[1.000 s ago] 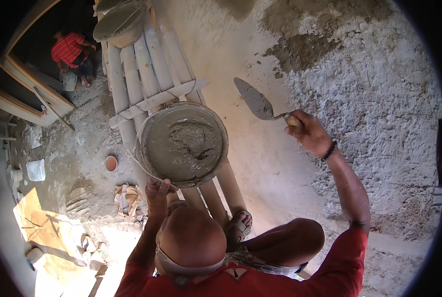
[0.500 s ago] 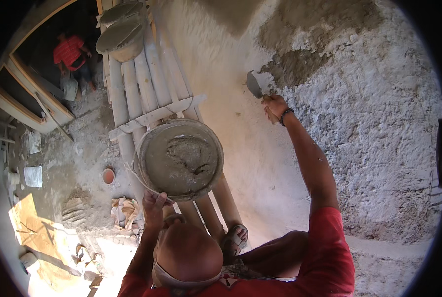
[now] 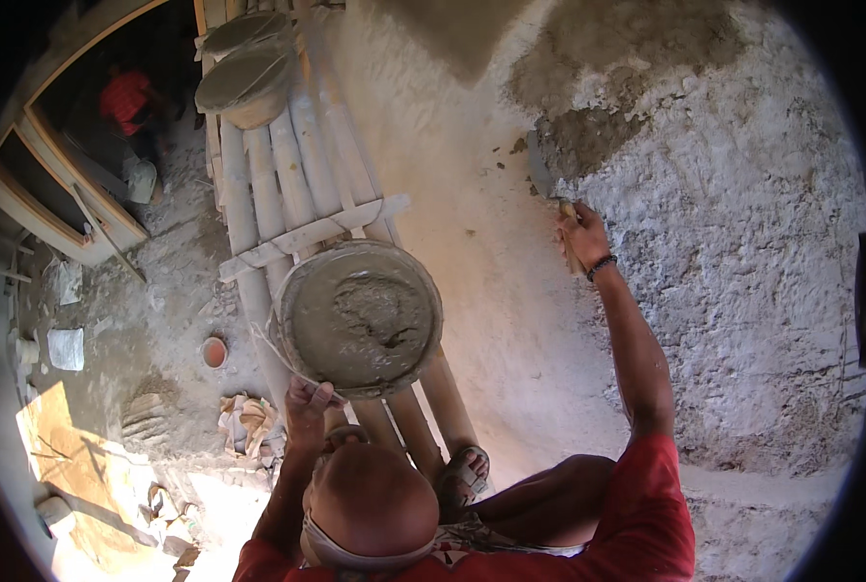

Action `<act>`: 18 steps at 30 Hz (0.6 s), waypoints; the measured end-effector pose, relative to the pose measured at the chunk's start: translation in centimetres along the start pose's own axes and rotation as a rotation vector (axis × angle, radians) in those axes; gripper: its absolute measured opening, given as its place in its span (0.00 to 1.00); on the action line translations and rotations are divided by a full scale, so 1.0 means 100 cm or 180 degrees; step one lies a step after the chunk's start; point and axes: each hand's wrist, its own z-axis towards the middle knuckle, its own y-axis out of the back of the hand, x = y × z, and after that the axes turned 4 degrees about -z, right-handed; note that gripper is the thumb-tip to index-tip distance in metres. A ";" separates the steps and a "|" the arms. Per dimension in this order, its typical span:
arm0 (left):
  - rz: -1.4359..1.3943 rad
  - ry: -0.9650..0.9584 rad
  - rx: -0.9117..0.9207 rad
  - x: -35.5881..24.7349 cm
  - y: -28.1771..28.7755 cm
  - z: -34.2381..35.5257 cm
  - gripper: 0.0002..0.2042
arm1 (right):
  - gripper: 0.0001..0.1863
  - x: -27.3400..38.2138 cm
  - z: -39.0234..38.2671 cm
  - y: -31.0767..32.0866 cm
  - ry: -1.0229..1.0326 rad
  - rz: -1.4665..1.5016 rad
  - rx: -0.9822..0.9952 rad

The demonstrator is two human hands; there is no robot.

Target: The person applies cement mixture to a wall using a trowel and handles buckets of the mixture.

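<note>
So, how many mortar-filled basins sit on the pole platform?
3: one large basin beside the left hand, and two at the far end of the platform, the nearer one partly covering the farther one. Others may be hidden beyond.

The right hand (image 3: pixel 581 236) hides part of the trowel handle (image 3: pixel 570 210) from me. Over there, the co-worker (image 3: pixel 125 99) is a dim blur; the red shirt (image 3: pixel 637 514) gets cut off below.

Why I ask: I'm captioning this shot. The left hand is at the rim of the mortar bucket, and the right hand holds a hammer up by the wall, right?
Not quite: the head view shows the right hand holding a trowel by the wall. The left hand is at the mortar bucket's rim.
</note>
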 end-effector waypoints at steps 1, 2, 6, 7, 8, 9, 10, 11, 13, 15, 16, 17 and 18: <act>-0.0033 0.0011 0.0035 0.002 0.004 0.000 0.13 | 0.08 0.002 -0.003 0.000 -0.0013 -0.0014 -0.0008; -0.0026 0.0016 0.0036 0.002 0.004 0.000 0.13 | 0.08 0.005 -0.005 0.001 -0.0025 -0.0035 -0.0020; 0.0016 0.0022 0.0058 0.000 0.002 0.001 0.14 | 0.10 0.011 -0.014 0.017 0.0008 -0.0497 -0.0063; 0.0029 0.0022 0.0072 -0.001 0.000 0.001 0.14 | 0.11 0.016 -0.019 0.023 -0.0025 -0.0726 -0.0093; 0.0006 0.0025 0.0078 -0.001 0.000 0.002 0.13 | 0.12 0.025 -0.024 0.028 -0.0052 -0.0950 -0.0128; -0.0019 0.0031 0.0090 -0.001 -0.001 0.002 0.13 | 0.14 0.029 -0.029 0.031 0.0282 -0.1441 -0.0342; -0.0047 0.0041 0.0107 -0.001 -0.001 0.002 0.12 | 0.15 0.032 -0.034 0.034 0.0613 -0.1935 -0.0561; -0.0037 0.0060 0.0093 -0.001 -0.002 0.002 0.12 | 0.16 0.039 -0.040 0.039 0.0944 -0.2439 -0.0784; 0.0011 0.0111 0.0050 -0.001 -0.004 0.001 0.11 | 0.19 0.071 -0.058 0.038 0.0893 -0.2343 -0.0631; -0.0012 0.0088 0.0005 -0.009 -0.011 -0.001 0.10 | 0.21 0.115 -0.080 0.031 0.0924 -0.2239 -0.0315; -0.0011 0.0063 -0.0027 -0.012 -0.012 -0.001 0.10 | 0.22 0.139 -0.091 0.027 0.0989 -0.2179 -0.0074; 0.0003 0.0048 -0.0056 -0.012 -0.010 0.000 0.10 | 0.23 0.158 -0.099 0.023 0.1056 -0.2111 0.0173; -0.0006 0.0058 -0.0062 -0.007 -0.007 0.000 0.10 | 0.23 0.171 -0.105 0.025 0.1477 -0.1903 0.0435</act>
